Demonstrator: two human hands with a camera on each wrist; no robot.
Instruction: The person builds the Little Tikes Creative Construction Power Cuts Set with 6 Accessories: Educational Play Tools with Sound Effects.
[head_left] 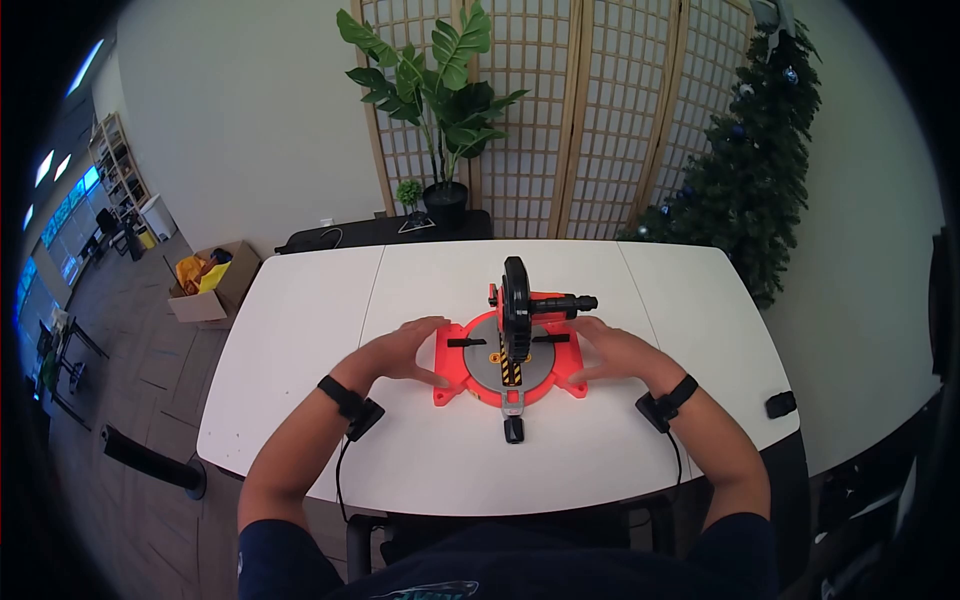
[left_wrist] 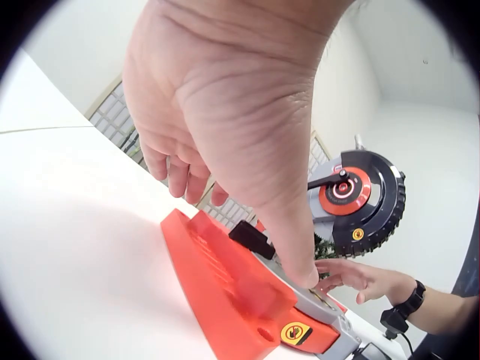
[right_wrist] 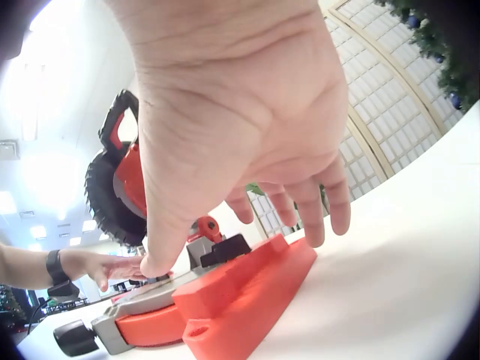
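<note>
A toy miter saw with a red base (head_left: pixel 450 372), grey round plate and black blade guard (head_left: pixel 516 300) stands upright on the white table. My left hand (head_left: pixel 405 352) is at the base's left side, thumb and fingers spread apart; the left wrist view shows the palm (left_wrist: pixel 225 112) over the red base (left_wrist: pixel 240 285). At the right side is my right hand (head_left: pixel 615 352), also spread, with its palm (right_wrist: pixel 240 112) above the base (right_wrist: pixel 247 292) in the right wrist view. Neither hand grips the saw; whether fingertips touch it, I cannot tell.
The white table (head_left: pixel 300 330) extends around the saw. A small black object (head_left: pixel 780 404) lies at its right edge. Beyond the table are a potted plant (head_left: pixel 445 200), a lattice screen (head_left: pixel 540 130), a decorated tree (head_left: pixel 750 170) and a cardboard box (head_left: pixel 232 290) on the floor.
</note>
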